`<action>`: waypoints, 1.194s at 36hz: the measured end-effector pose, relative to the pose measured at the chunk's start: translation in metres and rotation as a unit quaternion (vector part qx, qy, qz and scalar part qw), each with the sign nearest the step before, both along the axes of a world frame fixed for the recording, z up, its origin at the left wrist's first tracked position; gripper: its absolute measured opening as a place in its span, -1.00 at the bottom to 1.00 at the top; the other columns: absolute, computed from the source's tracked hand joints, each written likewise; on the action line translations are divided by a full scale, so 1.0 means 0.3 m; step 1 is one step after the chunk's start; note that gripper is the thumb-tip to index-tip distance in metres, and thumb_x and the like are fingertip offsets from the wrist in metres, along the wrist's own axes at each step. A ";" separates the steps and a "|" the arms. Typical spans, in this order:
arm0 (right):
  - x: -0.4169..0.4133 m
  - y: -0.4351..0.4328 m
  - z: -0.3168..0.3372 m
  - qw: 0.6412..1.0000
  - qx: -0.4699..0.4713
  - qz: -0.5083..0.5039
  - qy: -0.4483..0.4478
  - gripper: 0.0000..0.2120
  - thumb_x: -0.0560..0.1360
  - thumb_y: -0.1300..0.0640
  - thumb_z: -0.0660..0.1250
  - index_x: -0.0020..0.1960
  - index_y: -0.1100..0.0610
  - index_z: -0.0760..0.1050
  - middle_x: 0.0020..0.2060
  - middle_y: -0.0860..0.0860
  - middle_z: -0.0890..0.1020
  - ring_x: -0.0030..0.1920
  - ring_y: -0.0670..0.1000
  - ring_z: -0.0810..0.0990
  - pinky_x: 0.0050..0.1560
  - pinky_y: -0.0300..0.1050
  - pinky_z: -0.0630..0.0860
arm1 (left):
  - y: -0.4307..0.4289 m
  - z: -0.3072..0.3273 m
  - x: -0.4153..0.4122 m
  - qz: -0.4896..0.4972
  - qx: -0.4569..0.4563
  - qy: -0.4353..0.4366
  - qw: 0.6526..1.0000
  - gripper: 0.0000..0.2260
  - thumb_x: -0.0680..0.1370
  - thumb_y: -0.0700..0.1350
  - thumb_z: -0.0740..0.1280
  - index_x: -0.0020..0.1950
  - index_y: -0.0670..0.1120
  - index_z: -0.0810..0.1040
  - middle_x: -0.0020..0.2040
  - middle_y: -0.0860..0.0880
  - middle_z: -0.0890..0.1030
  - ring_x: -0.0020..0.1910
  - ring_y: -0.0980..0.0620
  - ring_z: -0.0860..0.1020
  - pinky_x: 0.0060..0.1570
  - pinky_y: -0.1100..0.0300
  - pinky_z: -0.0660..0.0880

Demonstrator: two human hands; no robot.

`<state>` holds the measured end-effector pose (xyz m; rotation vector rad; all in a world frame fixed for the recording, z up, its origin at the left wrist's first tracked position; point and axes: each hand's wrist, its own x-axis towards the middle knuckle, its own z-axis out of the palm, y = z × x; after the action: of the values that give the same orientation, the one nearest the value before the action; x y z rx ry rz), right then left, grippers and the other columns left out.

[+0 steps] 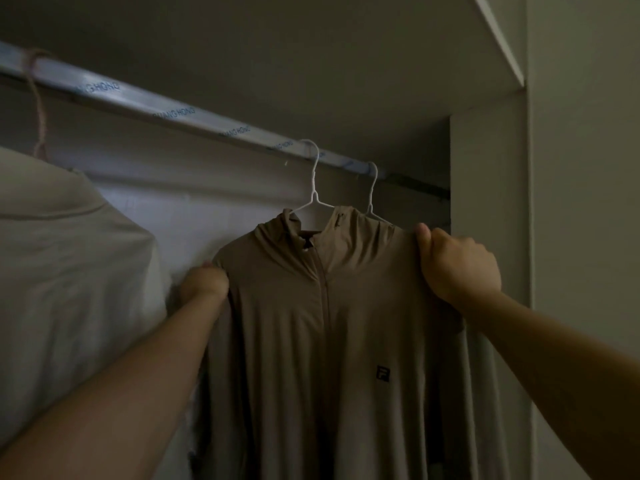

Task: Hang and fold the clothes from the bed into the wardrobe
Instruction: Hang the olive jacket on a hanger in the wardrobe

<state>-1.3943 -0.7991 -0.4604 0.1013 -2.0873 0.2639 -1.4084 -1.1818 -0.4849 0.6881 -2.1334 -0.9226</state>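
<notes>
A tan zip-up hooded jacket [322,341] with a small dark logo hangs on a white wire hanger [313,188], hooked over the wardrobe rail [166,107]. My left hand [204,282] grips the jacket's left shoulder. At the right shoulder, my right hand [457,265] pinches the fabric, thumb on top. Both arms reach up from the bottom corners. A second white hanger [372,188] hangs just behind on the rail; what it carries is hidden by the jacket.
A pale garment [69,289] hangs at the left on a pinkish hanger [38,109]. The wardrobe's side panel [485,202] stands close on the right, with a shelf board [498,39] overhead. The scene is dim.
</notes>
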 end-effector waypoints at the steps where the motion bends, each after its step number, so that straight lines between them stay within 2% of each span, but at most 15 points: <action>1: 0.001 0.001 -0.004 1.000 0.002 0.000 -0.005 -0.43 0.58 -0.37 -0.24 -0.21 -0.03 0.34 -0.43 -0.03 0.52 -0.46 -0.05 0.53 -0.46 -0.24 0.33 | 0.003 0.012 0.003 0.000 0.004 0.021 1.000 -0.61 0.72 -0.13 -0.01 0.41 -0.33 0.41 0.41 -0.34 0.42 0.40 -0.31 0.40 0.36 -0.06 0.31; 5: 0.013 0.013 -0.007 1.000 0.013 0.013 -0.001 -0.40 0.50 -0.41 -0.31 -0.21 -0.04 0.33 -0.44 -0.04 0.51 -0.47 -0.06 0.52 -0.47 -0.26 0.31 | -0.002 0.013 0.011 -0.031 -0.002 0.081 0.996 -0.70 0.67 -0.20 0.09 0.31 -0.26 0.49 0.33 -0.31 0.50 0.30 -0.30 0.47 0.27 -0.02 0.37; 9: 0.023 0.023 -0.008 0.999 0.042 0.025 -0.008 -0.35 0.46 -0.45 -0.35 -0.21 -0.06 0.34 -0.44 -0.06 0.51 -0.47 -0.08 0.51 -0.49 -0.27 0.28 | -0.026 -0.028 0.019 -0.034 0.000 0.140 0.990 -0.82 0.66 -0.22 0.10 0.16 -0.21 0.46 0.15 -0.31 0.56 0.14 -0.29 0.53 0.15 -0.03 0.42; 13: 0.022 0.069 -0.027 0.997 0.052 0.026 -0.046 -0.34 0.49 -0.47 -0.34 -0.18 -0.08 0.39 -0.38 -0.07 0.53 -0.40 -0.08 0.53 -0.43 -0.25 0.31 | -0.075 -0.064 0.013 -0.014 -0.066 0.161 0.985 -0.73 0.72 -0.06 0.04 0.17 -0.19 0.45 0.13 -0.33 0.55 0.10 -0.33 0.53 0.11 -0.04 0.43; 18: 0.031 0.075 -0.032 0.997 0.037 0.055 -0.037 -0.27 0.42 -0.49 -0.40 -0.16 -0.09 0.41 -0.37 -0.09 0.53 -0.38 -0.10 0.52 -0.42 -0.27 0.29 | -0.078 -0.073 -0.005 -0.020 -0.101 0.112 0.988 -0.71 0.71 -0.01 0.03 0.19 -0.16 0.44 0.17 -0.32 0.53 0.11 -0.34 0.52 0.16 -0.09 0.45; 22: 0.048 0.028 0.000 0.996 0.037 0.079 -0.019 -0.36 0.47 -0.47 -0.29 -0.10 -0.10 0.42 -0.41 -0.10 0.54 -0.44 -0.13 0.54 -0.46 -0.27 0.35 | -0.013 -0.015 0.002 0.023 -0.097 0.097 0.990 -0.76 0.64 -0.13 0.16 0.23 -0.17 0.50 0.25 -0.29 0.50 0.21 -0.32 0.49 0.25 -0.12 0.41; 24: 0.057 0.006 0.012 0.992 0.029 0.120 -0.028 -0.44 0.49 -0.45 -0.18 -0.13 -0.10 0.41 -0.40 -0.09 0.55 -0.43 -0.14 0.56 -0.44 -0.25 0.39 | 0.042 0.032 0.017 0.032 -0.110 0.131 0.985 -0.71 0.66 -0.12 0.11 0.28 -0.13 0.52 0.29 -0.24 0.49 0.26 -0.28 0.45 0.28 -0.12 0.34; 27: 0.072 -0.025 0.024 0.972 -0.027 0.222 -0.078 -0.65 0.58 -0.34 0.05 -0.11 -0.13 0.44 -0.27 -0.11 0.58 -0.28 -0.13 0.59 -0.32 -0.24 0.45 | 0.135 0.113 0.040 -0.044 -0.125 0.244 0.961 -0.66 0.70 -0.07 0.04 0.31 -0.11 0.54 0.29 -0.20 0.54 0.26 -0.24 0.48 0.28 -0.10 0.40; 29: 0.088 -0.039 0.030 0.948 -0.068 0.288 -0.118 -0.78 0.60 -0.24 0.16 -0.05 -0.17 0.48 -0.18 -0.15 0.59 -0.20 -0.16 0.61 -0.26 -0.28 0.45 | 0.199 0.174 0.053 -0.103 -0.132 0.282 0.945 -0.64 0.70 0.00 0.03 0.28 -0.08 0.56 0.24 -0.15 0.59 0.21 -0.19 0.52 0.23 -0.06 0.45; 32: 0.130 -0.052 0.033 0.919 -0.095 0.353 -0.145 -0.83 0.60 -0.20 0.23 -0.04 -0.19 0.55 -0.20 -0.18 0.65 -0.19 -0.22 0.64 -0.26 -0.37 0.47 | 0.286 0.267 0.077 -0.194 -0.126 0.288 0.929 -0.61 0.69 0.10 0.01 0.24 0.01 0.58 0.15 -0.04 0.63 0.11 -0.06 0.57 0.08 0.03 0.49; 34: 0.174 -0.072 0.029 0.905 -0.096 0.384 -0.152 -0.83 0.61 -0.17 0.22 -0.04 -0.20 0.57 -0.19 -0.29 0.65 -0.17 -0.32 0.62 -0.36 -0.47 0.47 | 0.327 0.323 0.098 -0.232 -0.131 0.272 0.925 -0.59 0.69 0.14 0.01 0.13 0.00 0.60 0.03 -0.02 0.65 -0.01 -0.02 0.58 0.00 0.04 0.49; 35: 0.197 -0.088 0.023 0.904 -0.091 0.390 -0.152 -0.83 0.62 -0.16 0.21 -0.03 -0.20 0.56 -0.20 -0.28 0.66 -0.17 -0.34 0.62 -0.37 -0.49 0.46 | 0.340 0.349 0.107 -0.239 -0.146 0.259 0.924 -0.59 0.69 0.13 0.02 0.06 -0.03 0.61 -0.02 -0.03 0.65 -0.06 -0.02 0.58 -0.04 0.05 0.48; 37: 0.244 -0.130 0.011 0.915 -0.066 0.373 -0.140 -0.81 0.64 -0.14 0.16 -0.02 -0.19 0.54 -0.21 -0.18 0.65 -0.16 -0.35 0.59 -0.29 -0.44 0.45 | 0.349 0.390 0.124 -0.247 -0.167 0.237 0.925 -0.63 0.70 0.07 0.08 -0.01 -0.06 0.63 -0.10 -0.05 0.66 -0.12 0.00 0.59 -0.11 0.10 0.48; 39: 0.295 -0.181 0.002 0.920 -0.050 0.366 -0.133 -0.77 0.65 -0.12 0.14 -0.02 -0.14 0.55 -0.19 -0.14 0.63 -0.16 -0.31 0.59 -0.22 -0.32 0.48 | 0.336 0.421 0.137 -0.247 -0.158 0.231 0.928 -0.72 0.69 -0.03 0.16 0.08 -0.08 0.64 -0.09 -0.03 0.68 -0.13 0.06 0.63 -0.13 0.16 0.52; 43: 0.410 -0.301 0.005 0.920 -0.049 0.373 -0.107 -0.67 0.66 -0.06 0.16 -0.11 0.05 0.59 -0.27 -0.02 0.64 -0.27 -0.06 0.62 -0.15 0.00 0.61 | 0.273 0.434 0.190 -0.219 -0.128 0.239 0.937 -0.79 0.67 -0.07 0.21 0.07 -0.06 0.64 -0.18 0.01 0.67 -0.21 0.14 0.62 -0.30 0.26 0.46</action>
<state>-1.2712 -0.8895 -0.4588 0.8497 -2.1629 0.8687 -1.3515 -1.0999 -0.3548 -0.1502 -1.9311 -0.8986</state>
